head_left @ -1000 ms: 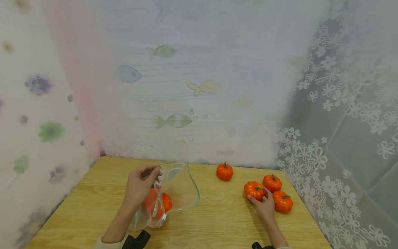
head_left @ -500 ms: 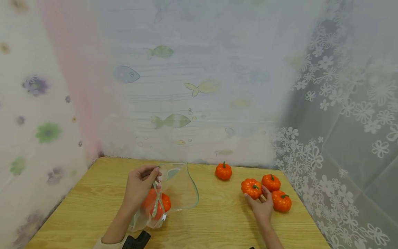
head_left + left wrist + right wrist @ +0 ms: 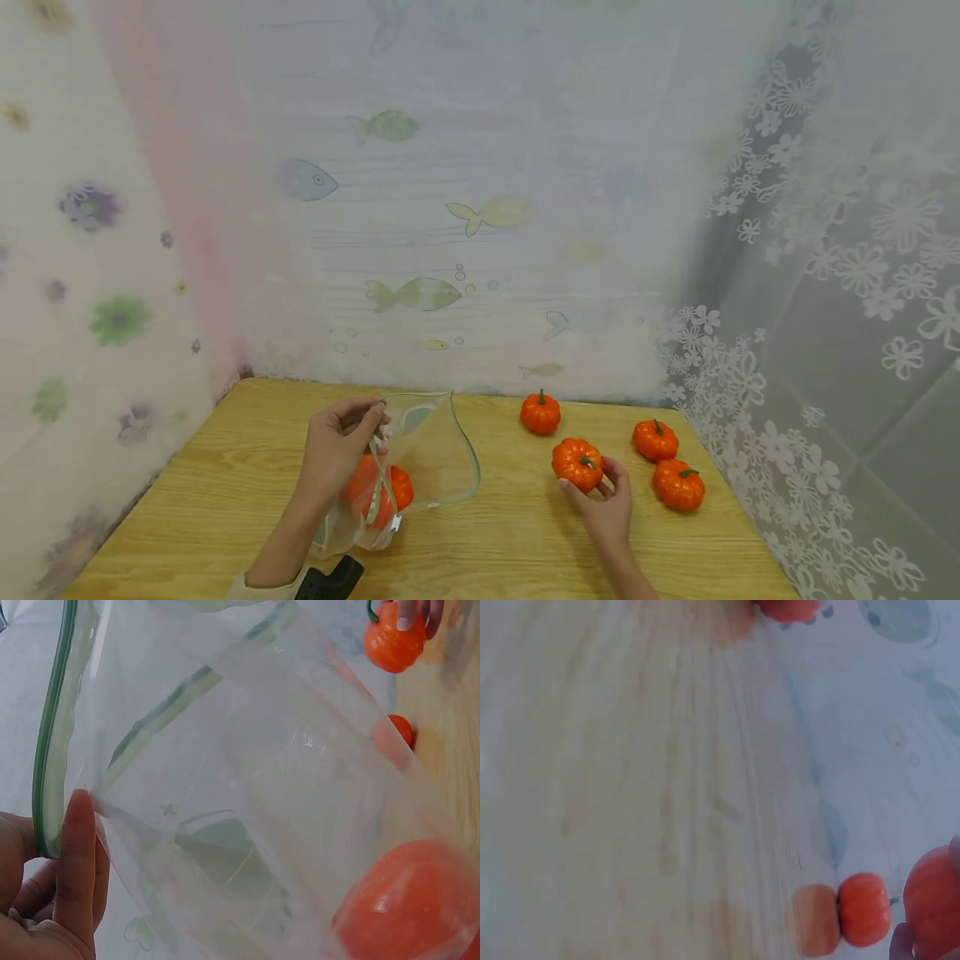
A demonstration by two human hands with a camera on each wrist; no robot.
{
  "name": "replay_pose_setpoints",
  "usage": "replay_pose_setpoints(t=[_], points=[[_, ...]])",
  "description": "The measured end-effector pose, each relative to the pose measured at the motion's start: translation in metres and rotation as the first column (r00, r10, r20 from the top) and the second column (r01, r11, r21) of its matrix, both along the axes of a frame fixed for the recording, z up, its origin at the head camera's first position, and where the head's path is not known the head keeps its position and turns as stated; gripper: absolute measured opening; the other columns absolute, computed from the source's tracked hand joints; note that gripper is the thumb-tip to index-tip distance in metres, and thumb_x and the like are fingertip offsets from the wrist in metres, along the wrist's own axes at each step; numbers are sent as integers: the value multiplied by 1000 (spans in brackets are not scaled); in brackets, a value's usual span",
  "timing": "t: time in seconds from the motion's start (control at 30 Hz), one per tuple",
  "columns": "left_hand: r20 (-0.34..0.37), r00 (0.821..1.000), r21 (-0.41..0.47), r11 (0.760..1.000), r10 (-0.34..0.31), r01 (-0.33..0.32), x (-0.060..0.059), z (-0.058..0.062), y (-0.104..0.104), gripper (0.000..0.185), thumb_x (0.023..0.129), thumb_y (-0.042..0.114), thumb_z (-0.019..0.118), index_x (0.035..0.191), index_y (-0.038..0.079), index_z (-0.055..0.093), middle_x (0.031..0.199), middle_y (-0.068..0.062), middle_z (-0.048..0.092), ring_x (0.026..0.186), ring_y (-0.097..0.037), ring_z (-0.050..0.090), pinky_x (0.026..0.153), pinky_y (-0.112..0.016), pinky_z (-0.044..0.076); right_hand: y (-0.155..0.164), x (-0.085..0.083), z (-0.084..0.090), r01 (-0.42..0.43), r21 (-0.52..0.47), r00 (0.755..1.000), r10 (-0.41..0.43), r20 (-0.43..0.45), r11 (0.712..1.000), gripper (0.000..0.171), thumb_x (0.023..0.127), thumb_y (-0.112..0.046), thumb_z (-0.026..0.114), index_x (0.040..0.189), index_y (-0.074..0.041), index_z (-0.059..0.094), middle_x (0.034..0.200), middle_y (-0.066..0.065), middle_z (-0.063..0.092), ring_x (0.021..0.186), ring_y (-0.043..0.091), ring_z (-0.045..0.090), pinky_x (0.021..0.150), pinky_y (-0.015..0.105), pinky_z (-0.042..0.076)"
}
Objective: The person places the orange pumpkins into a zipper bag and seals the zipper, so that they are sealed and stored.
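Observation:
My left hand (image 3: pixel 341 446) pinches the green zip rim of a clear plastic bag (image 3: pixel 431 454) and holds its mouth open above the table. Orange pumpkins (image 3: pixel 378 492) lie inside the bag; in the left wrist view one pumpkin (image 3: pixel 409 900) shows through the film near my fingers (image 3: pixel 79 855). My right hand (image 3: pixel 603 500) grips a small orange pumpkin (image 3: pixel 577 463) just off the wooden table (image 3: pixel 510 533), to the right of the bag. The same held pumpkin (image 3: pixel 934 904) sits at the right wrist view's edge.
Three more small pumpkins stand on the table: one at the back (image 3: pixel 541 413), two at the right (image 3: pixel 655 440) (image 3: pixel 678 485). Printed curtains close off the back and both sides. A dark object (image 3: pixel 330 579) sits at the table's near edge.
My right hand has taken hold of one pumpkin from the right-hand group and carried it left toward the bag. The left hand and bag have stayed still.

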State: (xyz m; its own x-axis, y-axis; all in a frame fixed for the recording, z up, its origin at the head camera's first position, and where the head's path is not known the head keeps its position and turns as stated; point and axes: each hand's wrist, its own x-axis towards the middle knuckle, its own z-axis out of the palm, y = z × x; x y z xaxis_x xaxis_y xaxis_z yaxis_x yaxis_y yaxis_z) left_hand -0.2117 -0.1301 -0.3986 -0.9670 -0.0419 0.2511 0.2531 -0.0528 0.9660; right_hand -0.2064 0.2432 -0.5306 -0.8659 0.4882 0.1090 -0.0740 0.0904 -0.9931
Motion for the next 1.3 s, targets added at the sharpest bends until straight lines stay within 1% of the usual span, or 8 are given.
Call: replay_pose_setpoints(t=[0.17, 0.23, 0.33, 0.43, 0.5, 0.63, 0.9, 1.3], points=[[-9, 1000, -9, 1000, -1, 1, -1, -2, -2, 26, 102, 14, 64, 113, -9, 68, 88, -6, 72, 66, -13, 65, 61, -31, 64, -15, 8, 0, -64, -10, 998, 64, 21, 998, 81, 79, -4, 88, 144, -2, 40, 147, 18, 39, 124, 32, 50, 82, 12, 54], [-14, 1000, -11, 1000, -1, 1, -1, -3, -2, 28, 103, 15, 64, 115, -10, 67, 89, -7, 72, 67, -13, 65, 60, -31, 64, -19, 10, 0, -78, -1, 997, 78, 24, 997, 81, 78, -5, 89, 144, -2, 41, 145, 17, 42, 125, 31, 51, 85, 11, 53], [-15, 1000, -12, 1000, 1, -1, -1, -3, -3, 30, 103, 14, 63, 117, -12, 66, 89, -8, 72, 67, -13, 65, 60, -31, 64, -24, 14, 3, -91, 4, 995, 91, 29, 996, 79, 77, -4, 90, 141, -4, 45, 138, 13, 47, 118, 22, 56, 87, 12, 51], [-16, 1000, -12, 1000, 0, -1, 0, -3, -3, 31, 103, 15, 63, 118, -13, 65, 89, -7, 72, 67, -12, 64, 60, -31, 64, -27, 19, 7, -111, -25, 994, 112, 19, 993, 77, 75, -1, 90, 139, -4, 47, 129, 8, 52, 106, 12, 61, 87, 15, 54], [-15, 1000, -12, 1000, 1, -1, 1, -3, -4, 30, 103, 15, 63, 117, -12, 66, 89, -7, 72, 67, -12, 64, 60, -31, 63, -29, 22, 9, -131, -52, 991, 131, 4, 990, 76, 75, 2, 89, 138, -4, 48, 125, 5, 54, 101, 10, 63, 85, 18, 56], [-14, 1000, -12, 1000, 2, -2, 1, -2, -5, 27, 103, 15, 64, 114, -9, 68, 88, -7, 72, 67, -12, 64, 60, -31, 63, -33, 29, 14, -165, -69, 986, 164, -24, 984, 76, 73, 7, 88, 138, -1, 48, 125, 3, 56, 101, 10, 64, 85, 20, 58], [-15, 1000, -10, 1000, -5, 4, 2, -2, -6, 27, 103, 15, 64, 114, -10, 67, 88, -6, 72, 66, -13, 65, 60, -30, 63, -43, 38, 27, -214, -127, 977, 210, -45, 969, 77, 72, 11, 86, 139, 0, 48, 128, 4, 56, 105, 14, 65, 85, 25, 60], [-11, 1000, -5, 1000, -3, 3, 3, -1, -7, 26, 102, 15, 64, 114, -8, 68, 91, -11, 71, 68, -14, 65, 61, -31, 64, -49, 48, 44, -275, -169, 961, 270, -52, 947, 72, 76, 11, 83, 138, -2, 49, 124, 2, 57, 103, 15, 67, 84, 27, 62]])
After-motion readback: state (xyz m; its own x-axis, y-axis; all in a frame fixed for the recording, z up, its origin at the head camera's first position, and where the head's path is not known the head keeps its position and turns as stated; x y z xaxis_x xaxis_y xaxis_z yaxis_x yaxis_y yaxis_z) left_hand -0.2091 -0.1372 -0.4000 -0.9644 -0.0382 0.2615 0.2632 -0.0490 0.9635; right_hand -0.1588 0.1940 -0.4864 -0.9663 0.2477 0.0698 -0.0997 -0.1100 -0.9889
